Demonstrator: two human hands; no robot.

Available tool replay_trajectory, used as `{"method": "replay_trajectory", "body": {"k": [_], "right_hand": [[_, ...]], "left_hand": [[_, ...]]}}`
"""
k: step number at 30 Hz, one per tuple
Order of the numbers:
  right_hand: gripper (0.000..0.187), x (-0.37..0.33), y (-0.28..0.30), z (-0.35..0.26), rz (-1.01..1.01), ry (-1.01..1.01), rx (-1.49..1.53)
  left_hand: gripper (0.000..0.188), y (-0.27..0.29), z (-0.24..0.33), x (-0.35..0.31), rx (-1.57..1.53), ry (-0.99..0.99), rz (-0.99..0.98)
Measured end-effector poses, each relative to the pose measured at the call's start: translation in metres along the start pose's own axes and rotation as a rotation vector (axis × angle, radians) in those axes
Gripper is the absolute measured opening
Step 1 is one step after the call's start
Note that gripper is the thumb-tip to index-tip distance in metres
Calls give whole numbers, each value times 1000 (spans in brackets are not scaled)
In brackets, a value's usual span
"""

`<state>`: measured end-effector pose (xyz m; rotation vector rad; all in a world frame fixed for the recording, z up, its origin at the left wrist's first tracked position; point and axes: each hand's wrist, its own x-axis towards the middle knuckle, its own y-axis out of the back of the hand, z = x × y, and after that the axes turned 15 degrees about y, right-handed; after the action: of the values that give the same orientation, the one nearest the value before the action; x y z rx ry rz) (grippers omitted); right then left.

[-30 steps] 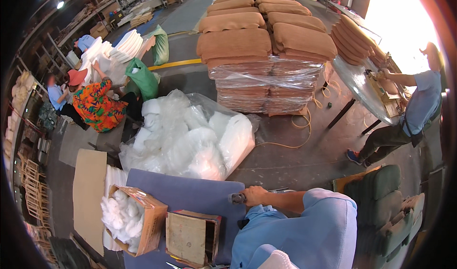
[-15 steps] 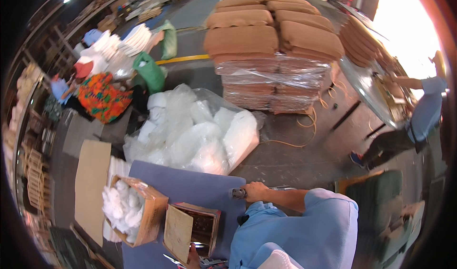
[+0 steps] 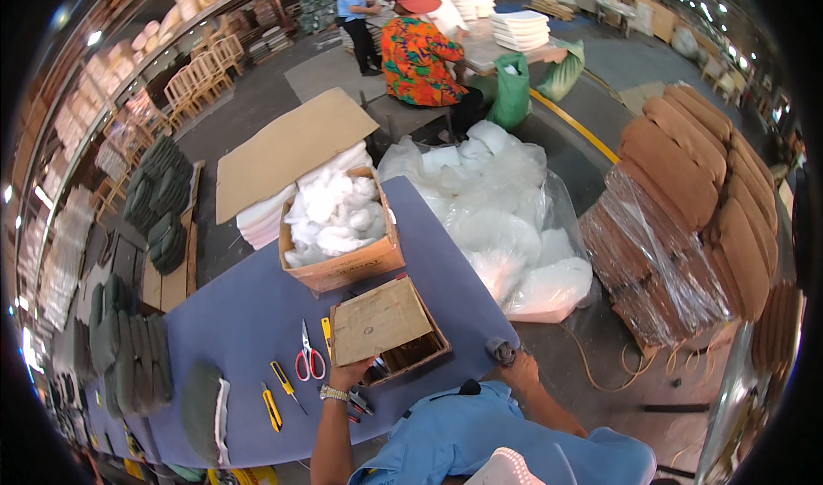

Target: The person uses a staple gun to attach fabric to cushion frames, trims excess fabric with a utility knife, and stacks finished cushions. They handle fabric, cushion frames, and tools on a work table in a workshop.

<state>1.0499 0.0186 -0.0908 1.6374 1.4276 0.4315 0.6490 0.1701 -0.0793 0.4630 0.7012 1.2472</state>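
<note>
I am wearing a light blue shirt (image 3: 454, 429) with sleeves (image 3: 613, 452) that are stopping short. A shiny metal watch (image 3: 333, 392) is circling my left arm (image 3: 331, 442). A small black bit (image 3: 470, 388) is showing on my shirt.

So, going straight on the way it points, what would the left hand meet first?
Probably the board on the box: its near edge lies right at the left hand, perhaps touching; depth is unclear.

A grey floor (image 3: 244, 116) marked with 1 yellow line (image 3: 576, 126) spreads around the blue-topped desk (image 3: 437, 258), with wooden chair frames (image 3: 182, 92) near loaded shelving (image 3: 163, 49) under bright ceiling lights (image 3: 94, 37).
</note>
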Motion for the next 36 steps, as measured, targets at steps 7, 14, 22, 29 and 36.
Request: {"method": "replay_trajectory", "body": {"k": [7,14,22,29,36], "right_hand": [[51,14,-11,11,44,73,29],[52,3,-16,22,157,185,-37],[63,22,-29,47,168,196,-140],[64,20,-24,43,143,156,-95],[55,8,-14,37,89,320,71]], "left_hand": [[25,36,50,-33,-169,141,83],[24,120,64,-100,90,260,320],[25,99,-14,-76,134,388,481],[24,102,-5,-64,239,336,636],[24,94,-23,-84,353,326,611]]}}
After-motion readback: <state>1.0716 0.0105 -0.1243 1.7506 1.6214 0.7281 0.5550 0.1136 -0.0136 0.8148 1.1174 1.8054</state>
